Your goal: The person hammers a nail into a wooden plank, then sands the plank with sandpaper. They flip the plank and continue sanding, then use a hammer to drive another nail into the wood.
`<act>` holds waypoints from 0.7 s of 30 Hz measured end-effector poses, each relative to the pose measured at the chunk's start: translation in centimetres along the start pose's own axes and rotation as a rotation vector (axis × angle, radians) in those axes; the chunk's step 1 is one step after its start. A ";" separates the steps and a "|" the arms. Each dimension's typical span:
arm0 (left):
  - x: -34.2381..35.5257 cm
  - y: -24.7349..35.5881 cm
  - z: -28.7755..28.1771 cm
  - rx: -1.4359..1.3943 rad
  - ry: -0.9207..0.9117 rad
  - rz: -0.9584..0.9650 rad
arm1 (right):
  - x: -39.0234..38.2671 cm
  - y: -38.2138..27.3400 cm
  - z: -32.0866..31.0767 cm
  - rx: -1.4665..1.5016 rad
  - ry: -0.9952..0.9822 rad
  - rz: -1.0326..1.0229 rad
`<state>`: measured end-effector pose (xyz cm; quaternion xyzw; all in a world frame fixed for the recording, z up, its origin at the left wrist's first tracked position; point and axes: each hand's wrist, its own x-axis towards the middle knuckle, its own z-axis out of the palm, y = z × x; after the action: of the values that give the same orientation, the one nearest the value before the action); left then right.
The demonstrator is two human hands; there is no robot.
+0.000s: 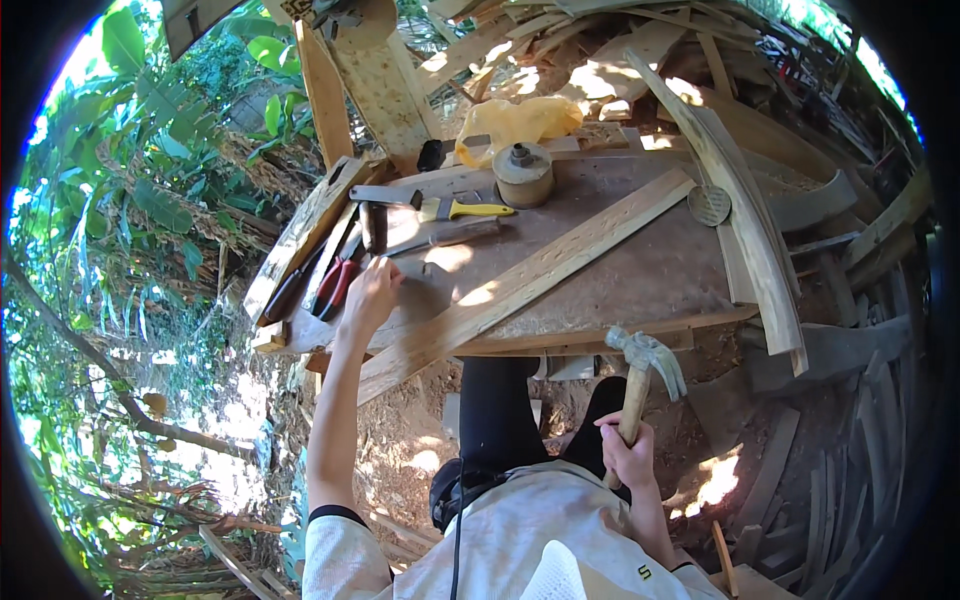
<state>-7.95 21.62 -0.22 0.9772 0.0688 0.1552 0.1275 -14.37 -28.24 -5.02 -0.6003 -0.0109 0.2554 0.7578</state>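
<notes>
My right hand is wrapped round the wooden handle of a claw hammer. Its metal head points up, in front of the table's near edge. Over the table's left part reaches my left hand, fingers closed. It is at the lower end of a dark-handled tool with a flat metal head; what the fingers hold, if anything, is hidden. Red-handled pliers lie just left of that hand. Beyond it are a yellow-handled brush and a wooden-handled blade.
A long plank lies diagonally across the wooden table. At the back stand a round can and a yellow plastic bag. A curved board leans over the right end. Scrap wood is piled right; plants grow left.
</notes>
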 end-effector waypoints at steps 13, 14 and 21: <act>-8.3 11.3 -0.6 -1.181 0.066 -0.502 | 0.2 0.9 0.4 0.005 -0.034 0.080; -9.1 11.6 -0.4 -1.211 0.068 -0.541 | 0.2 0.9 0.5 0.004 -0.037 0.088; -12.3 13.4 1.3 -1.374 0.201 -0.550 | -0.3 1.8 0.7 0.011 -0.072 0.117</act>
<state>-17.83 6.38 -1.35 0.6062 0.2094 0.2144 0.7367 -15.55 -27.43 -6.38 -0.5862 -0.0015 0.3208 0.7439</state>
